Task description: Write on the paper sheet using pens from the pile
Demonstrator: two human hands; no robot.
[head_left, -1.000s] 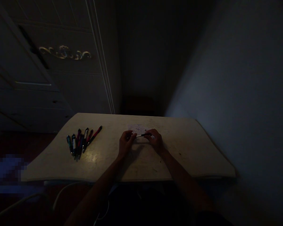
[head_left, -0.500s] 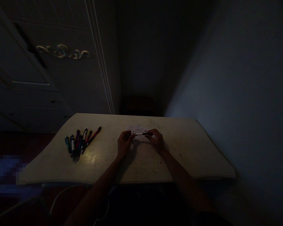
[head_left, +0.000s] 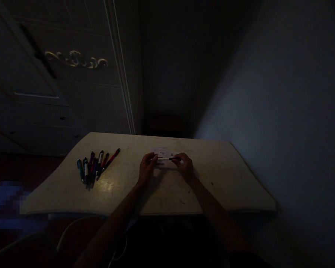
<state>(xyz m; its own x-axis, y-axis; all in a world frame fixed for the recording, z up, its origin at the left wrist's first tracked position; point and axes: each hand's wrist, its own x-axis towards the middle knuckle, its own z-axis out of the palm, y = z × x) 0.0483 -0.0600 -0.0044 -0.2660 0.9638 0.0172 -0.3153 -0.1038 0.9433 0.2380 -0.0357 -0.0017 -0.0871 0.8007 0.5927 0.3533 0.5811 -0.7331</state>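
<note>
A pen [head_left: 165, 159] with a white middle and dark ends lies level between my two hands above the table. My left hand [head_left: 147, 165] pinches its left end between thumb and fingers. On the right end, my right hand [head_left: 185, 165] is closed in a similar pinch. Just beyond the pen a sheet of paper [head_left: 162, 150] with faint marks rests on the table [head_left: 226, 175]. Dim light hides the pen's finer parts and tip.
Several pens [head_left: 93, 169] in mixed colours lie in a loose group on the left of the table. A cabinet [head_left: 97, 104] with an ornate gold decoration stands behind at left. A pale wall [head_left: 290, 111] runs along the right side. A thin cable [head_left: 67, 230] hangs below the front edge.
My left fingers have shifted slightly on the pen, the thumb sitting closer along its left end. Both hands still hold it; the view has moved slightly.
</note>
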